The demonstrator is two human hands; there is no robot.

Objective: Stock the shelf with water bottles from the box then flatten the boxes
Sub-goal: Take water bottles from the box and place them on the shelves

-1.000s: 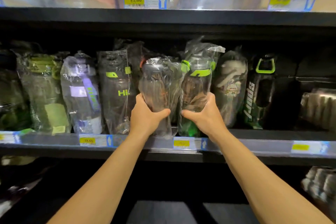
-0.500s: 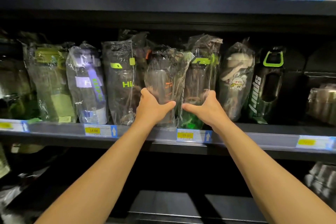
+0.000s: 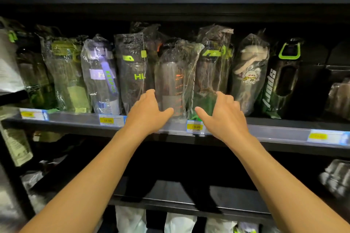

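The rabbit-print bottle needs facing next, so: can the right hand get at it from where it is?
Probably yes. The right hand is open and empty at the shelf front, just left of the rabbit-print bottle, and nothing stands before that bottle.

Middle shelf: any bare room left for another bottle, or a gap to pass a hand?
Crowded from the left end to the black sport bottle: wrapped bottles touch, including the orange-marked bottle between the open left hand and right hand. Only candidate: the dark stretch right of the sport bottle, before the wrapped item at the far right; too dark to confirm.
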